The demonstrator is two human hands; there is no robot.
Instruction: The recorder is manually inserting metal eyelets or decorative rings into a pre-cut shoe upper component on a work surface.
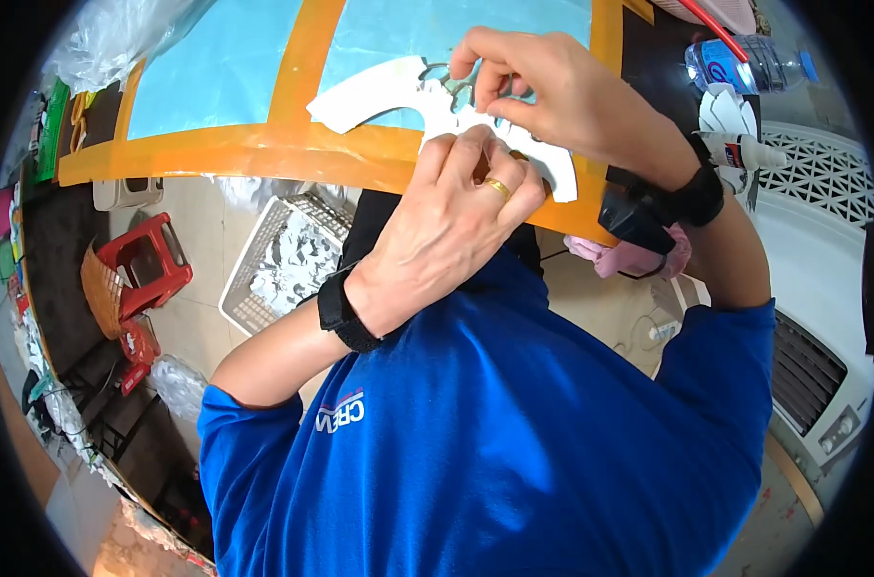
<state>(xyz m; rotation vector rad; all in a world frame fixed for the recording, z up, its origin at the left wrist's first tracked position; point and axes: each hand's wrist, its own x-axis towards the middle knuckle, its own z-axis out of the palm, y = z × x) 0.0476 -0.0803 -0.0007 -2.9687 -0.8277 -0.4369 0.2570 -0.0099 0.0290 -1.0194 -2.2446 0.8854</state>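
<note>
Here, both hands worked together over a white cut-out foam piece, a curved, arch-like shape with ornate holes cut near its middle, which lay flat on the light-blue table surface bordered by wide orange tape. The left hand, wearing a gold ring and a black wristband, was curled with its fingers folded down, pressing on the lower edge of the foam piece near the table's front edge; whether it pinched anything between its fingertips could not be told, since the knuckles hid them. The right hand, with a black wrist strap, reached in from the right, its thumb and forefinger closed in a pinch on the cut-out part of the same foam piece, the other fingers bent above it. To the right, near the table's corner, a clear plastic water bottle with a blue cap lay on its side, with a white glue bottle just below it. Under the table stood a white plastic basket holding white scraps, and farther left a red plastic stool on the tiled floor. The person's blue shirt filled the lower part of the view.
</note>
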